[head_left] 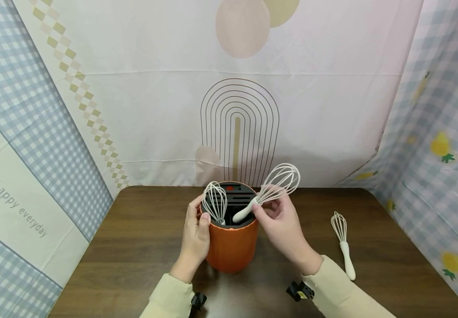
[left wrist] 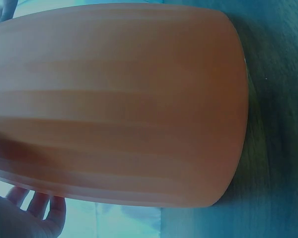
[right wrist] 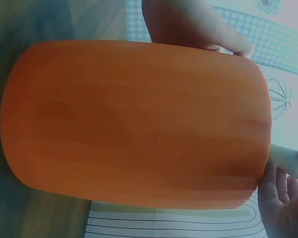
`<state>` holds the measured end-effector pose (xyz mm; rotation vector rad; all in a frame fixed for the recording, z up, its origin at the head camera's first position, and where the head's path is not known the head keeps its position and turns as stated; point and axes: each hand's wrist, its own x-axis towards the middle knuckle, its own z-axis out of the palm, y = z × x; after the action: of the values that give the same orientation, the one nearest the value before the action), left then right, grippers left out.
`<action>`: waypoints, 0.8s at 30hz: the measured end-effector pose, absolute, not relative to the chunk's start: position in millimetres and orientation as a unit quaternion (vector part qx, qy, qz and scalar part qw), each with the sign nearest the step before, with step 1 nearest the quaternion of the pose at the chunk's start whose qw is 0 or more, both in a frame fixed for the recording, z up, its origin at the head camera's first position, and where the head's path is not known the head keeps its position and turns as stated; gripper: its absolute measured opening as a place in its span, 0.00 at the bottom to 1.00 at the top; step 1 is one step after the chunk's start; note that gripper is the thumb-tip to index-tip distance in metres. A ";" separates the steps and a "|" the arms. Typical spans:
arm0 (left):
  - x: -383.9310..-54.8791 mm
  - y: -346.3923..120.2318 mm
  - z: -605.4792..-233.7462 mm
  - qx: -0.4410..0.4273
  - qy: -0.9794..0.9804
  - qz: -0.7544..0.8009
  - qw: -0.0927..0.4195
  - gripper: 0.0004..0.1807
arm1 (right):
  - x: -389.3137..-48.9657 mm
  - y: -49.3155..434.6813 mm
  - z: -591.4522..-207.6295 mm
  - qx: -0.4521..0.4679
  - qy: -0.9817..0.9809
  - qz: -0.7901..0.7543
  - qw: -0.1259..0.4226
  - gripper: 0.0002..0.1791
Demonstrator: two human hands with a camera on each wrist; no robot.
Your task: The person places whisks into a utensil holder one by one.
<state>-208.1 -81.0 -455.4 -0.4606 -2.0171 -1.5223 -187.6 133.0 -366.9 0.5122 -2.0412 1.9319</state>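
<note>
An orange utensil holder (head_left: 232, 249) with a black slotted insert stands upright on the table. My left hand (head_left: 195, 234) grips its left side near the rim, thumb at the front; in the left wrist view the fingers (left wrist: 55, 215) lie along its side. A white whisk (head_left: 215, 201) stands wires-up in the holder beside that thumb. With thumb and fingers my right hand (head_left: 282, 223) pinches a larger white whisk (head_left: 280, 183) near the top of its handle. This whisk is tilted, wires up to the right, its handle end over the holder's front opening.
On the brown wooden table (head_left: 133, 256) a smaller white whisk (head_left: 344, 245) lies to the right of the right hand. A patterned cloth (head_left: 153, 119) hangs behind the table, and checked cloth (head_left: 432, 198) covers the right side.
</note>
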 end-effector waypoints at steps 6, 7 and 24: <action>-208.7 -81.8 -457.0 -0.173 -0.754 -0.569 0.279 0.26 | -175.0 124.8 -350.9 0.183 -0.717 0.660 0.127 0.26; -208.9 -81.9 -457.2 -0.173 -0.754 -0.568 0.280 0.26 | -173.1 123.9 -348.7 0.184 -0.721 0.657 0.126 0.25; -207.7 -79.7 -453.2 -0.171 -0.752 -0.574 0.276 0.24 | -184.6 124.8 -367.9 0.218 -0.766 0.583 0.158 0.28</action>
<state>-207.7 -79.7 -453.2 -0.4580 -2.0203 -1.5409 -184.6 124.8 -367.9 0.6232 -2.1916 1.6682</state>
